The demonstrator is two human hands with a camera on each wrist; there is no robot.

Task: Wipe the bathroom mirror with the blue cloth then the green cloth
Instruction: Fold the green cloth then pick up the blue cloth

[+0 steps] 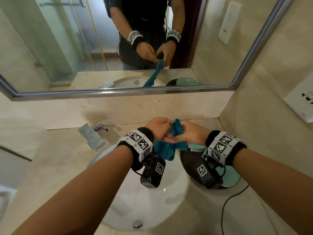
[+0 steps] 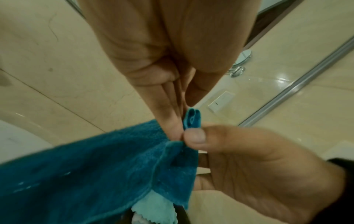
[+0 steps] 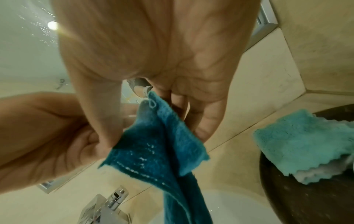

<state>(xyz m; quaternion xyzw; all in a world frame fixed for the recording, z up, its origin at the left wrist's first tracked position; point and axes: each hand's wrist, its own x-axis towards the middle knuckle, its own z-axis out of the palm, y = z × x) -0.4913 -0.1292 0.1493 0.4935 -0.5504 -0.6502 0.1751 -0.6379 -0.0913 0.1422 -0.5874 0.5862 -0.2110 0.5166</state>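
Note:
The blue cloth [image 1: 177,131] hangs over the sink between both hands. My left hand [image 1: 165,131] pinches its top edge from the left and my right hand [image 1: 183,133] pinches it from the right, close together. In the left wrist view my left fingers [image 2: 170,122] and the right thumb [image 2: 194,136] meet on the blue cloth [image 2: 95,166]. In the right wrist view the blue cloth [image 3: 157,144] drapes down from my right hand. The green cloth [image 3: 302,141] lies folded on a dark round tray [image 3: 306,197], partly hidden by my right wrist in the head view. The mirror [image 1: 67,39] fills the wall above.
A white basin [image 1: 152,192] sits below the hands, with a chrome faucet [image 1: 92,134] at its back left. A black cable [image 1: 227,206] runs over the counter at the right. Wall sockets [image 1: 303,102] are on the right wall.

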